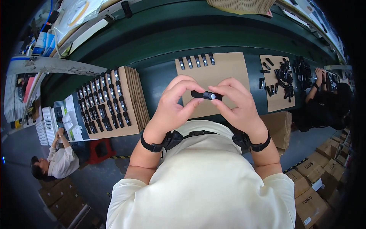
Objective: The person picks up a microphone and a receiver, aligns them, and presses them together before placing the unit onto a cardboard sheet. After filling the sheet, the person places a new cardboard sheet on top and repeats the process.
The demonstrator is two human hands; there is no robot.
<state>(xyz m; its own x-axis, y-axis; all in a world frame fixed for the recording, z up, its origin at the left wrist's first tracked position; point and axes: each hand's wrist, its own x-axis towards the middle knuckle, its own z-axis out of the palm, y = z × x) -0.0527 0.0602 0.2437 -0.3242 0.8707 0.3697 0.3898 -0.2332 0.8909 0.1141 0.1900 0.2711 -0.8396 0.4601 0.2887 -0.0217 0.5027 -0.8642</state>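
The left hand [177, 97] pinches one end of a small black device [207, 95], the right hand [238, 100] its other end, above a cardboard sheet [228, 68] on the dark green bench [158, 76]. Co-workers flank both sides; cartons [313, 204] crowd the floor, lower right.

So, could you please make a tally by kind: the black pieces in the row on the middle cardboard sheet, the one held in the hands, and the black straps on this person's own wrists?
Row pieces on the middle cardboard sheet: 5
Black piece between left hand and right hand: 1
Black wrist straps: 2
Total: 8
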